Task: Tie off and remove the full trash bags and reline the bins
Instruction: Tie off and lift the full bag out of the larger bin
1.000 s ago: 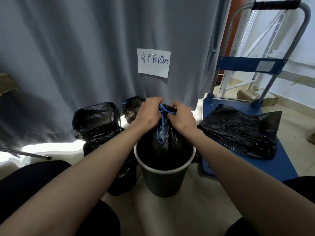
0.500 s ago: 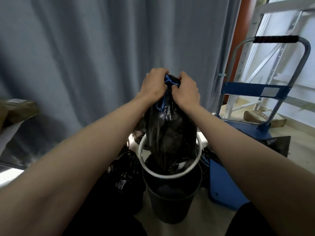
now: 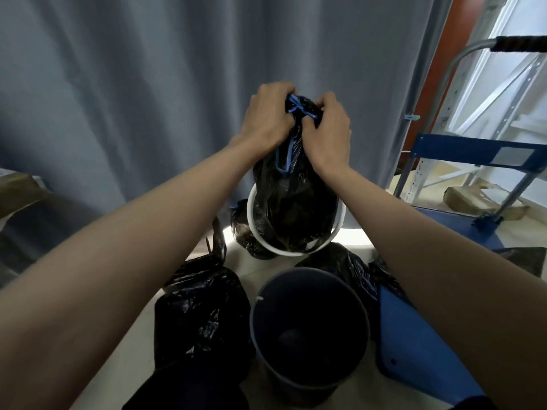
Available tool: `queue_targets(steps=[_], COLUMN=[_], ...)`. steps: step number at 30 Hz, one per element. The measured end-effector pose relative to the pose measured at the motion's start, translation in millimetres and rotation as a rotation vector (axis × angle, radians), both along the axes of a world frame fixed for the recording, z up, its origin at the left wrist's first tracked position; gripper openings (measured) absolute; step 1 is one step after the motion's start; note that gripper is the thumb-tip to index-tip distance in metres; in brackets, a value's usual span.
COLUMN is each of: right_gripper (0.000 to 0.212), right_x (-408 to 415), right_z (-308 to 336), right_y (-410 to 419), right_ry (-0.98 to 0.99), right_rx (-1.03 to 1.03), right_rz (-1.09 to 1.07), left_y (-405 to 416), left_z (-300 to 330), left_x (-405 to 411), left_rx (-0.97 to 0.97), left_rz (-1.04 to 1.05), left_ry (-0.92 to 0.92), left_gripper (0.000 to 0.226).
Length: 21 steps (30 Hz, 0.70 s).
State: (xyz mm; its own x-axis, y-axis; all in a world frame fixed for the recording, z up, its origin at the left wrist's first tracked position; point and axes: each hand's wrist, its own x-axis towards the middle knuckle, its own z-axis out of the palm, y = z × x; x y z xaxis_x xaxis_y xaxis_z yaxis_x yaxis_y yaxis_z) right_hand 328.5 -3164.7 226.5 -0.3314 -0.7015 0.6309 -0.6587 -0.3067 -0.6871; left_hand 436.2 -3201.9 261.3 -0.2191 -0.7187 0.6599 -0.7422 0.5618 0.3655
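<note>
Floor (image 3: 142, 329): bin (image 3: 307, 335), tied bags (image 3: 204, 315), blue cart (image 3: 420, 347).

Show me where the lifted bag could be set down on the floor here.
Bare floor shows left of the tied bag under the left arm, and a strip lies between that bag, the bin and the lifted bag. Right of the bin it is crowded: more bags press against the blue cart.
</note>
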Motion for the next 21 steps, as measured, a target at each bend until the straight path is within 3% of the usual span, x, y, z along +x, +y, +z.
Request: queue_targets(steps=[8,21], right_gripper=[0.010,0.007], right_x=[7,-6], right_z=[9,-58], right_y=[20,104], right_ry=[-0.025,0.023], right_rx=[-0.021,0.235], right_rz=[0.012,0.044], left_y=[28,108], left_z=[3,-83], left_x=[6,16], left_rx=[0.009,0.284], left_rz=[0.015,-0.147], left_ry=[0.031,-0.011], left_gripper=[0.012,0.011])
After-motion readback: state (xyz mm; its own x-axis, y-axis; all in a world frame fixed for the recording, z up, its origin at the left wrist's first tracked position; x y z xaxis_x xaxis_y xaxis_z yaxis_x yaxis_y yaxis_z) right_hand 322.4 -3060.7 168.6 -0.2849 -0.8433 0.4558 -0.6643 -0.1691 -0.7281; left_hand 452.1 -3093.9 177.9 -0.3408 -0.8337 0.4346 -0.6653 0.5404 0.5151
